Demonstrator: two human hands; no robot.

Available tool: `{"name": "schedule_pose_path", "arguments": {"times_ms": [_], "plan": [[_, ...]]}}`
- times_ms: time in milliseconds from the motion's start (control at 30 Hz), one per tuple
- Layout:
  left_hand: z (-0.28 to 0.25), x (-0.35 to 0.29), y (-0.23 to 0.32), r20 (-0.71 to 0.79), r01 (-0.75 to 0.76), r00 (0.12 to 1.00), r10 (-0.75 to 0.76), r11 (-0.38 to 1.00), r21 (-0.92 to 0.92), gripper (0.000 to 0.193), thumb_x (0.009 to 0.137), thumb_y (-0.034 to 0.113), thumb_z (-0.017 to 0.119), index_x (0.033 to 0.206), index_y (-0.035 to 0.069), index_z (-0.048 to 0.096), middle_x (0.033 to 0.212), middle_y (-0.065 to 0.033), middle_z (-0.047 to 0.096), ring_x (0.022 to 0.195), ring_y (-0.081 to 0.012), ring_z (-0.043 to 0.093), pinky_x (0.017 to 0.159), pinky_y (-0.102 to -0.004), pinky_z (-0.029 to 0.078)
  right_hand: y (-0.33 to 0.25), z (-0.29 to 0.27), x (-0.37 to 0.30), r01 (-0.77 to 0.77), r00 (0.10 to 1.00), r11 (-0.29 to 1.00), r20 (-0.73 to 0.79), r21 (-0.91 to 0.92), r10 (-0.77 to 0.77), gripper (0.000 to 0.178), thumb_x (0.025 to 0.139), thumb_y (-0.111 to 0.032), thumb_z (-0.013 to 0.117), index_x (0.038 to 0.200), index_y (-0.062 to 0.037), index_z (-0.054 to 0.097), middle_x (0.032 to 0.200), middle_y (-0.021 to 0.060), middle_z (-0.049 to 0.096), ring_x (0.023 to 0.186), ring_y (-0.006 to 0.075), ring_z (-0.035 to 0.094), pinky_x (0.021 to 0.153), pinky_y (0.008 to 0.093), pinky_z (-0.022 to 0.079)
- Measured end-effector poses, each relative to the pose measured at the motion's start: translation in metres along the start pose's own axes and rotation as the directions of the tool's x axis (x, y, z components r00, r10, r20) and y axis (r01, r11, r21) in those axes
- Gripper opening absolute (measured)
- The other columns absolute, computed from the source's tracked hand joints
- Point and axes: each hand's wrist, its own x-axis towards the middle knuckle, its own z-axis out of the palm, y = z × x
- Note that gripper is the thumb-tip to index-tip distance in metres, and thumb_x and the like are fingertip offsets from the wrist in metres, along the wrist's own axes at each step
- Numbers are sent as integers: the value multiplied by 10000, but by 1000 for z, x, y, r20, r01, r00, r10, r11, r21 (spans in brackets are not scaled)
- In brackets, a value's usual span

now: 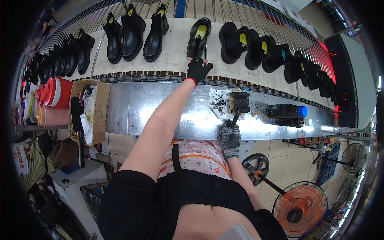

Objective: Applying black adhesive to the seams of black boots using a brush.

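Observation:
My left hand [199, 71], in a black fingerless glove, reaches forward across the metal ledge to a black ankle boot [197, 46] on the conveyor. Its fingers are spread at the boot's near end; whether they press on it is unclear. A yellow patch shows inside the boot. Close to my body, my right hand [229, 138] wears a knitted glove smeared black. It is closed round the handle of a brush [239, 102] with a wide, black-caked head. That head rests over a stained white sheet [219, 105] on the ledge.
More black boots [133, 30] stand along the pale conveyor [176, 48] on both sides. Right of the brush lie dark bottles, one with a blue cap [286, 110]. A cardboard box [100, 114] and red jug [58, 92] stand left. An orange fan [300, 210] is low right.

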Motion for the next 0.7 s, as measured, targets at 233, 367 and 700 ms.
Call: {"name": "schedule_pose_path", "arguments": {"times_ms": [233, 367, 700], "plan": [[-1, -14, 16, 249, -31, 968, 15, 998, 58, 787, 723, 700, 524, 1326, 196, 477, 1367, -349, 323, 1267, -488, 334, 1056, -511, 270, 16, -9, 5, 67, 998, 992, 22, -111, -65, 278, 871, -154, 603, 1115, -55, 513, 782, 30, 577, 580, 110, 540, 477, 241, 453], [-15, -39, 25, 262, -170, 948, 182, 983, -66, 632, 801, 576, 556, 1294, 183, 510, 1265, -248, 505, 1204, -371, 466, 1033, -375, 335, 9, -3, 0, 142, 990, 974, 2, -177, -144, 183, 878, -105, 578, 1031, -7, 555, 752, 48, 578, 581, 115, 530, 547, 270, 483], [-34, -167, 0, 212, -489, 868, 449, 698, 523, 681, 821, 519, 545, 1397, 203, 367, 1481, -181, 230, 1381, -386, 152, 1075, -598, 105, 7, -6, 3, -23, 1000, 997, -14, 70, 24, 257, 867, -30, 556, 1118, -60, 509, 945, 87, 620, 637, 154, 567, 531, 273, 492]]}}
